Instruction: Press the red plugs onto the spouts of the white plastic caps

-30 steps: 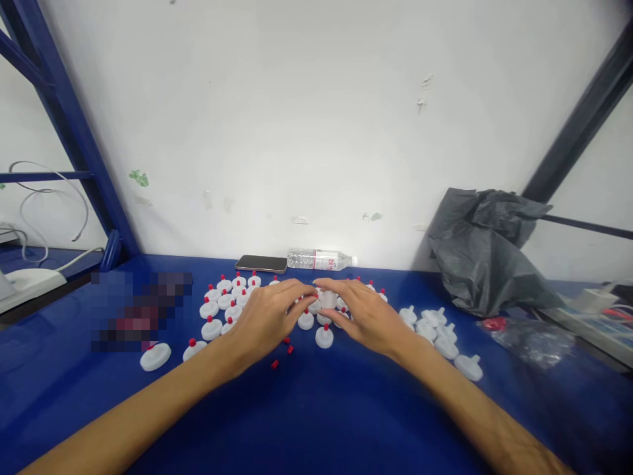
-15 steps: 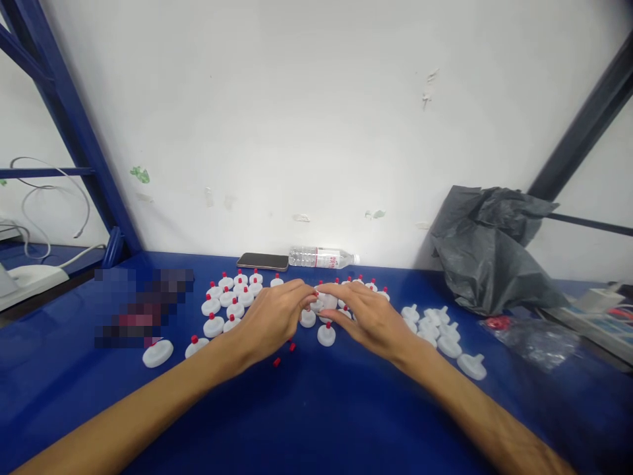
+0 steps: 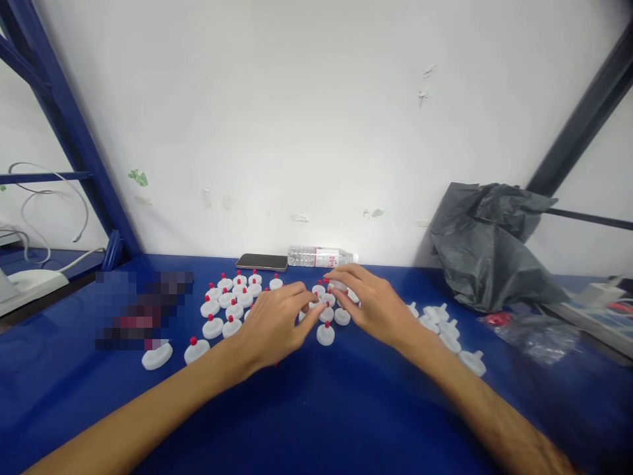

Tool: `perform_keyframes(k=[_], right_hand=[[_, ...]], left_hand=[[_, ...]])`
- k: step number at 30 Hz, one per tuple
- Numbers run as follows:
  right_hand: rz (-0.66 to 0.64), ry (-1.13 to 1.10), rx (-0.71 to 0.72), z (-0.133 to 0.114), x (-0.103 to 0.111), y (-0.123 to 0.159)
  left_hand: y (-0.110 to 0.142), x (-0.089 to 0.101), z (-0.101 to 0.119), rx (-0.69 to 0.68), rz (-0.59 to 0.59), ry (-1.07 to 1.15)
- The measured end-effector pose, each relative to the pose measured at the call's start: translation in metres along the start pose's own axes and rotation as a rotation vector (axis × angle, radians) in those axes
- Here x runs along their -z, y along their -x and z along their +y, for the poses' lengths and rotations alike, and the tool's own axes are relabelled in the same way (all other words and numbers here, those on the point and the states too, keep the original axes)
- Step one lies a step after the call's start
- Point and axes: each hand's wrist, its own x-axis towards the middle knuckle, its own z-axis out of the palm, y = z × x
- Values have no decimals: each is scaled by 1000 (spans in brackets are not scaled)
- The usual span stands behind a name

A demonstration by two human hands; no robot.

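My right hand (image 3: pixel 368 297) pinches a white round lid-like piece (image 3: pixel 337 285) with a spout, tipped sideways, its red cap (image 3: pixel 326 282) facing left. To its left, my left hand (image 3: pixel 279 320) hovers with thumb and fingers a little apart and no object visible between them. Under and between the hands stand several white round pieces with red-capped spouts, including one near the front (image 3: pixel 325 334). More red-capped pieces (image 3: pixel 212 326) stand in a cluster left of my left hand. Beyond my right forearm, several uncapped white pieces (image 3: pixel 449 341) lie together, partly hidden.
A phone (image 3: pixel 262 262) and a clear water bottle (image 3: pixel 316 256) lie along the wall. On the right are a dark plastic bag (image 3: pixel 487 251), a clear bag (image 3: pixel 539 336) and a power strip (image 3: pixel 603 323). Blue frame posts (image 3: pixel 93 145) flank the blue table (image 3: pixel 316 409).
My hands have drawn apart. My left hand has moved slightly left and loosened; my right hand has carried the capped white piece slightly back and right.
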Motion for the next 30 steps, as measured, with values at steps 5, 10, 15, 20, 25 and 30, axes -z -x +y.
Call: perform_keyframes(k=[5, 10, 15, 20, 25, 30], right_hand=[[-24, -48, -123, 17, 11, 3], [-207, -88, -78, 13, 29, 2], [-417, -164, -79, 3, 25, 5], [-365, -45, -96, 8, 14, 7], [-263, 88, -205, 20, 26, 2], [-257, 406, -477, 52, 48, 2]], left_hand=[[7, 0, 11, -146, -150, -20], [4, -4, 10, -143, -225, -119], [1, -13, -6, -89, -224, -199], [-7, 8, -17, -111, -193, -179], [-11, 35, -37, -101, -364, -139], [-6, 36, -50, -19, -450, -128]])
